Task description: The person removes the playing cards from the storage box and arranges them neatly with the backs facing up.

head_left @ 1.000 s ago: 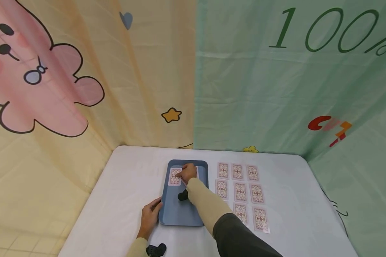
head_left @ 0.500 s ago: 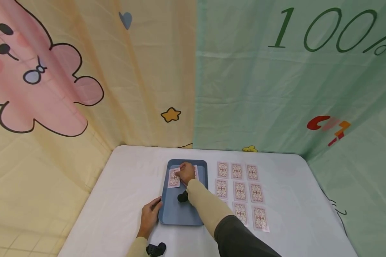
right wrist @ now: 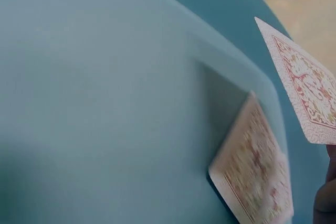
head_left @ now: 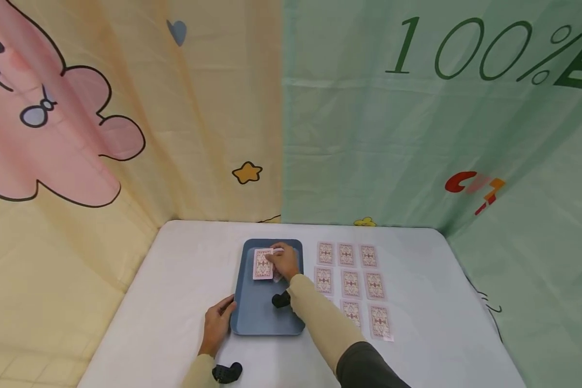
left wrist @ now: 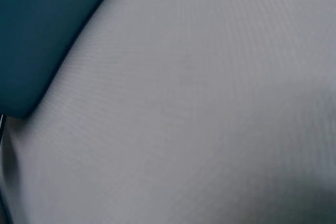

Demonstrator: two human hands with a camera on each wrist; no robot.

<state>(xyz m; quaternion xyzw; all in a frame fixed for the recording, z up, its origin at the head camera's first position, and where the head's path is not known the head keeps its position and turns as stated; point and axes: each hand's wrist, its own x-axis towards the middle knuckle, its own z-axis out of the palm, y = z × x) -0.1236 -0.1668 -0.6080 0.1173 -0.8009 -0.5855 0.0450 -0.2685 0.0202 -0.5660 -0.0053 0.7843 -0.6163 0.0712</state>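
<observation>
fingers (head_left: 273,258) pinch card (head_left: 263,264) over tray (head_left: 264,318)

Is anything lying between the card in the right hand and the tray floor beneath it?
Yes. The right hand pinches a card raised over the far end of the blue tray. In the right wrist view another card already lies on the tray floor there, close under the held one.

"100%" is printed in dark green on the green backdrop cloth (head_left: 417,134), upper right; it is followed by a partly cut-off character that cannot be read. no legible text is carried by the card backs (head_left: 345,254), only ornament.
</observation>
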